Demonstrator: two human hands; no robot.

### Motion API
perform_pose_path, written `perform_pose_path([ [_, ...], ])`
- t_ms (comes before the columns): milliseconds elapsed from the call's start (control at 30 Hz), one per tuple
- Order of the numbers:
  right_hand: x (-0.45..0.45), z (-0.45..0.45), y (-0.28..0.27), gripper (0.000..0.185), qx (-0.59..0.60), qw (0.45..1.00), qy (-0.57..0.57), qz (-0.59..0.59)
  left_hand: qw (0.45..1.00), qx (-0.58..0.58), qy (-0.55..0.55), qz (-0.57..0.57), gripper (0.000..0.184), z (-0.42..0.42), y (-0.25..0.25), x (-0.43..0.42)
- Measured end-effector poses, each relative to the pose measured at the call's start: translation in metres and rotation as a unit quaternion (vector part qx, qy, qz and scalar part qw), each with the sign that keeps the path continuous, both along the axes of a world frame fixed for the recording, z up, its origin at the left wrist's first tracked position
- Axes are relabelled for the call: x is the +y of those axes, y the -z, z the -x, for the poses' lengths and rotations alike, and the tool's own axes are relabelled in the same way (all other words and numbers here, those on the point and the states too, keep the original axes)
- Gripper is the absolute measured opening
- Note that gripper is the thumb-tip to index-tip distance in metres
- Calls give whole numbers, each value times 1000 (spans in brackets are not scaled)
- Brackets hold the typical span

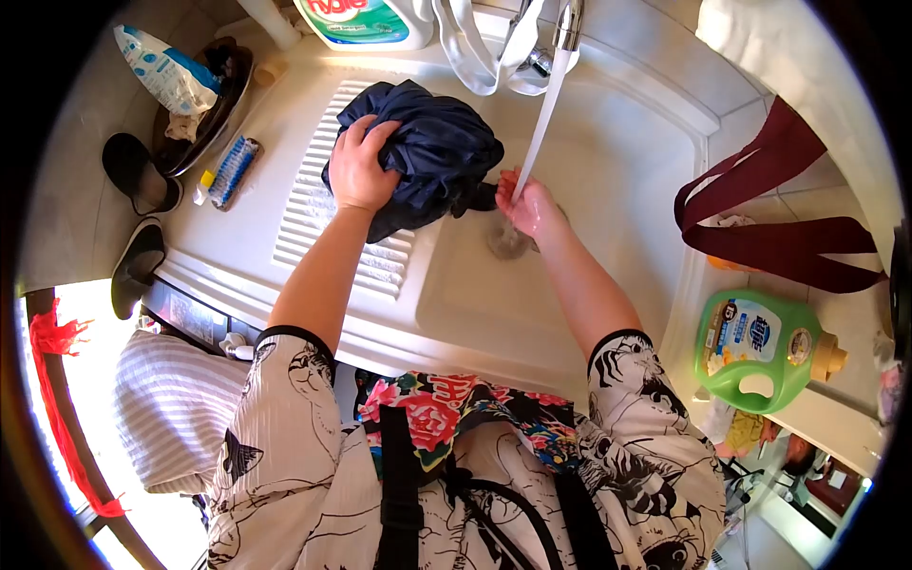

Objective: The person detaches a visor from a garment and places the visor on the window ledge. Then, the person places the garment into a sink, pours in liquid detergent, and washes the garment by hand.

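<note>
A bundle of dark navy cloth (427, 152) lies bunched on the ribbed washboard (309, 204) at the sink's left. My left hand (364, 169) grips its left side, fingers curled into the folds. Water runs from the metal faucet (567, 28) onto my right hand (530, 204), which is over the basin (608, 237) with its palm up and fingers slightly bent, near a dark end of the cloth. Nothing shows in that palm except water. Below it the drain is partly hidden.
A blue-and-white brush (234, 174) lies left of the washboard, near dark shoes (141, 173). Detergent bottles stand behind (366, 24) and at the right (760, 347). White straps (475, 57) hang by the faucet, and a maroon strap (750, 171) hangs at the right.
</note>
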State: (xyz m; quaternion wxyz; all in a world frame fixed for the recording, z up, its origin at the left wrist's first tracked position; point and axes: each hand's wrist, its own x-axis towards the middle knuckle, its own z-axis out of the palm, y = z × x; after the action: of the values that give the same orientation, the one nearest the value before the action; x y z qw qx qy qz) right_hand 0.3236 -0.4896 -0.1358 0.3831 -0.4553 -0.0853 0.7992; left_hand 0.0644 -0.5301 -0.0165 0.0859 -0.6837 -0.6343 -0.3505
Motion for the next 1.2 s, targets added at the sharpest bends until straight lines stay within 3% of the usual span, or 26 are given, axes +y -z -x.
perform_pose_path([
  [100, 13, -2, 1, 24, 102, 993, -33, -43, 1000, -4, 1, -3, 51, 0, 1, 1],
  [167, 26, -16, 5, 26, 254, 966, -19, -36, 1000, -4, -4, -3, 51, 2, -1, 2],
  [233, 42, -28, -20, 28, 154, 979, 110, -72, 1000, -10, 7, -2, 51, 1, -3, -1],
  [333, 57, -58, -53, 29, 82, 983, 86, -139, 1000, -1, 0, 6, 52, 2, 0, 1],
  [367, 61, -68, -46, 29, -124, 977, 52, -163, 1000, -8, 3, 6, 54, 2, 1, 1],
  [400, 65, -77, -36, 30, -325, 928, 14, -181, 1000, -8, 2, 4, 54, 1, 2, 2],
  [433, 61, -86, -16, 31, -476, 848, -95, -212, 1000, -6, 2, 2, 54, 2, 2, 2],
  [467, 49, -92, 9, 34, -607, 733, -200, -235, 1000, -4, 1, 2, 54, 3, 2, 1],
  [533, -1, -85, 55, 43, -631, 641, -288, -329, 1000, -7, -4, 11, 54, 3, 0, 1],
  [600, -51, -55, 68, 51, -639, 590, -301, -390, 1000, -8, -1, 9, 53, 3, 2, 1],
  [700, -95, -12, 76, 59, -612, 581, -281, -457, 1000, -4, 0, 10, 53, 3, 1, 1],
  [767, -110, 9, 54, 60, -722, 469, -289, -418, 1000, -7, 4, 6, 53, 3, 2, 1],
  [900, -83, -22, 67, 55, -659, 501, -333, -452, 1000, -3, -2, 13, 54, 3, 2, 2],
  [1000, -74, -45, 65, 49, -652, 543, -335, -409, 1000, -8, 4, 8, 54, 4, 2, 2],
  [1067, -70, -57, 63, 44, -621, 660, -306, -292, 1000, -11, 8, 12, 54, 3, -1, 0],
  [1200, -78, -67, 69, 42, -611, 628, -313, -366, 1000, -13, 8, 20, 53, 2, -2, -1],
])
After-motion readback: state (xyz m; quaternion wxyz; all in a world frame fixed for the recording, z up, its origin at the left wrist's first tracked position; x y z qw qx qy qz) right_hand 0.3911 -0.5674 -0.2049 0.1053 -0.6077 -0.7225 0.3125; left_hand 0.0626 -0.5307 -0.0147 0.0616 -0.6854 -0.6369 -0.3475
